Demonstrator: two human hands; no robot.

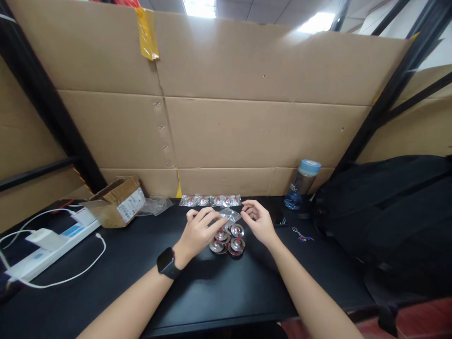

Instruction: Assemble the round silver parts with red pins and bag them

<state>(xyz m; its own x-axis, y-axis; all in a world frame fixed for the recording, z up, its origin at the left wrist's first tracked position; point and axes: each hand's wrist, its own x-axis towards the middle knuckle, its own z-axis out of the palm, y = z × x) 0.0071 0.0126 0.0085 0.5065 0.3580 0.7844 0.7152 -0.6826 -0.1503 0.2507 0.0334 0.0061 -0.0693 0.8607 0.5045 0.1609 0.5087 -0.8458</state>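
Observation:
A clear plastic bag is held up between my hands, over a pile of small metal finger cymbals with red cords. My left hand, with a dark watch on its wrist, has its thumb and fingers closed on the bag's left side. On the other side, my right hand is loosely curved, its thumb and fingertips apart at the bag's right edge. Behind them, flat clear packets with shiny discs and red bits lie in a row along the cardboard wall.
An opened cardboard box, crumpled clear plastic and a white power strip with cables are at left. To the right stand a blue-lidded bottle and a black backpack. A dark phone-like object and a small cord lie nearby.

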